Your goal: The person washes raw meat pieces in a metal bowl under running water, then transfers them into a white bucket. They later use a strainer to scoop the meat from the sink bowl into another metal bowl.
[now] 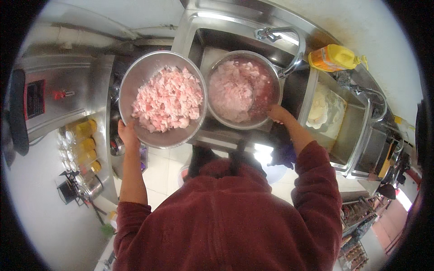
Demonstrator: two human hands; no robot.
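Note:
My left hand grips the near left rim of a large steel bowl, its thumb over the edge. Chopped pale pink raw meat lies heaped in this bowl. To its right, a second round steel bowl stands in the sink basin, holding similar pieces in cloudy reddish water. My right hand is at that bowl's lower right rim, fingers curled against it; the fingertips are partly hidden. Behind the second bowl, a curved chrome faucet arches over the basin's right side.
A yellow plastic jug stands on the sink's back ledge. The right basin holds a pale object in water. At left are a steel counter and several jars with yellow contents. Dark purple cloth or plastic hangs below my right hand.

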